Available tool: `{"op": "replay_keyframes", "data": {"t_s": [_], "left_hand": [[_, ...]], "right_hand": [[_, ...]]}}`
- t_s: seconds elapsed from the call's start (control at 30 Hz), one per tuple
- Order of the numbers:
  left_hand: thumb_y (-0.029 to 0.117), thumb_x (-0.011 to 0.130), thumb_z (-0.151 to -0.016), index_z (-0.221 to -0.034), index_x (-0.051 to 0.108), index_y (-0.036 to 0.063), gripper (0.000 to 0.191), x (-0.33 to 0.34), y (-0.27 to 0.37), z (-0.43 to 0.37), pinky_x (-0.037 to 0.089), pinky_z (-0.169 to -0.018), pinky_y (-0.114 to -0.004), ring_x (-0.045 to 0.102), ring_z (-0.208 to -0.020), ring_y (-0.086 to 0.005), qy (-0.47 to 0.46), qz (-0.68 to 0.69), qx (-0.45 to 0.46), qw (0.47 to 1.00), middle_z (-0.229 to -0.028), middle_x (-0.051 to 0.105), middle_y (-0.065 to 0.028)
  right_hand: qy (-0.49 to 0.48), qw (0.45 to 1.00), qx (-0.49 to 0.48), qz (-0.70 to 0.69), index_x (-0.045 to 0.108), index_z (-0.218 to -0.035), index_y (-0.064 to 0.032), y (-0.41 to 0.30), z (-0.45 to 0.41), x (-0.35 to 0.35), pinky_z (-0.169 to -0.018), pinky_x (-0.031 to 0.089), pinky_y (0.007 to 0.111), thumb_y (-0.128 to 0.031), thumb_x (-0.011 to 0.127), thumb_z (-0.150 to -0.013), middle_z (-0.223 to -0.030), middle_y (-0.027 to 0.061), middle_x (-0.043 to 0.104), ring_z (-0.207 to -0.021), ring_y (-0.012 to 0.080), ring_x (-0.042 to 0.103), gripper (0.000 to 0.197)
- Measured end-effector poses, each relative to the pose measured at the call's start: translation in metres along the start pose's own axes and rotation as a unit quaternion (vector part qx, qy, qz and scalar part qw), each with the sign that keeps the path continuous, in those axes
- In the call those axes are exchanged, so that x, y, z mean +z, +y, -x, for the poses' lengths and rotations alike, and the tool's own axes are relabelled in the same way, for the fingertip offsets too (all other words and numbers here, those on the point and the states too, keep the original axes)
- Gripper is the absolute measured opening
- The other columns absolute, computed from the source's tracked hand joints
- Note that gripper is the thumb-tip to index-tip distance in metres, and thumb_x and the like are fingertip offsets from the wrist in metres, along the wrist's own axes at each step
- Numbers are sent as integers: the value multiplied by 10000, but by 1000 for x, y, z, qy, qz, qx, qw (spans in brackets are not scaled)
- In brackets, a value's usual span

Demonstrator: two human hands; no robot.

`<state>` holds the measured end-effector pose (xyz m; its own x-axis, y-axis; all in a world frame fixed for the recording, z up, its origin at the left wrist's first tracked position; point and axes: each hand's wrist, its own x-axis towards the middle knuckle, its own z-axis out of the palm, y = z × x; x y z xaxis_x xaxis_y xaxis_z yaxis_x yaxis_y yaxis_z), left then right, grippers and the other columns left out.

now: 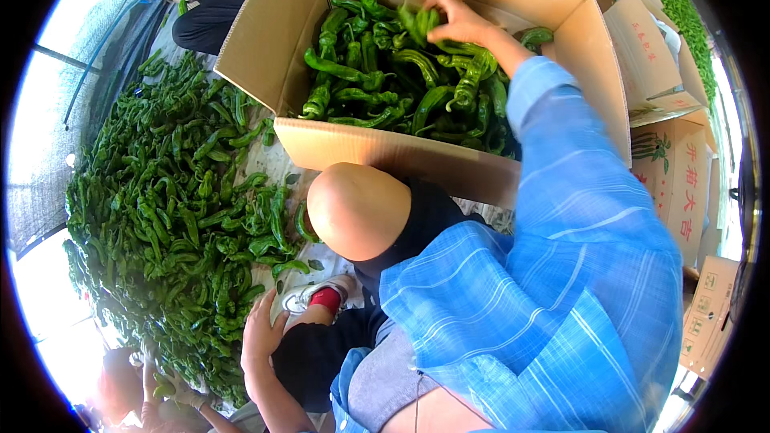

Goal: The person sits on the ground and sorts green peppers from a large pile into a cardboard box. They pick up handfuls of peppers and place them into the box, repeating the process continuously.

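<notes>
Inside an open cardboard box (397, 145) lies a layer of long, wrinkled green peppers (355, 78). My right hand (460, 21) is over the far side of that layer, its fingers closed around a blurred bunch of green peppers (418, 23). Low in the view, my left hand (261, 325) rests beside my bent leg with its fingers slightly apart and nothing in it. Close to that hand is the edge of a large heap of green peppers (174, 210) on the ground sheet.
Cardboard cartons (668, 174) with printing are stacked along the right. A co-worker (210, 18) sits beyond the heap at top left; another person's gloved hands (174, 388) hold a pepper at bottom left. My knee (358, 210) is against the box's near side.
</notes>
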<state>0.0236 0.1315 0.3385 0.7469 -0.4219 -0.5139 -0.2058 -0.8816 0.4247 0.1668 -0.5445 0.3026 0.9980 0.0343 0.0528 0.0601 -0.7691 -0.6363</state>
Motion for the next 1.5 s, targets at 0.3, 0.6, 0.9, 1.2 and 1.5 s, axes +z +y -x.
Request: {"op": "replay_keyframes", "data": {"t_s": [0.3,0.6,0.9,1.2,1.5], "left_hand": [[196,682,-818,-1316,510,16,557,10,-11,17,420,-1004,-429,526,-1184,-393,-33,-26,-82,996,-1259,570,-234],[213,682,-823,-1309,515,20,549,12,-20,43,418,-1004,-428,524,-1189,-388,14,-24,-70,997,-1248,581,-224],[245,677,-824,-1321,505,45,563,20,-17,26,435,-973,-437,546,-1145,-387,18,-39,-20,999,-1212,598,-216],[215,672,-809,-1252,555,24,496,31,-7,69,458,-935,-438,571,-1105,-385,89,4,-67,994,-1156,630,-204],[211,670,-809,-1247,562,38,483,31,-20,52,465,-926,-440,578,-1094,-381,66,-9,-56,996,-1145,636,-199]], "right_hand": [[-144,981,-52,116,241,-1471,-71,7,63,-58,-1038,411,451,-390,867,-657,-1451,229,353,-1266,321,476,1076],[-512,764,315,235,477,-1258,96,-130,141,4,-879,503,435,-522,657,-785,-1152,234,616,-1063,335,615,799],[34,910,0,414,462,-1343,-49,-46,69,31,-1020,396,475,-586,486,-905,-1375,228,463,-1242,409,463,693],[-444,802,269,295,545,-1254,78,-98,95,-7,-973,437,461,-810,387,-797,-1323,260,519,-1195,379,531,1011],[32,907,154,391,686,-1027,-141,-17,26,67,-857,505,455,-138,660,-762,-1184,122,545,-1124,341,544,267]]}}
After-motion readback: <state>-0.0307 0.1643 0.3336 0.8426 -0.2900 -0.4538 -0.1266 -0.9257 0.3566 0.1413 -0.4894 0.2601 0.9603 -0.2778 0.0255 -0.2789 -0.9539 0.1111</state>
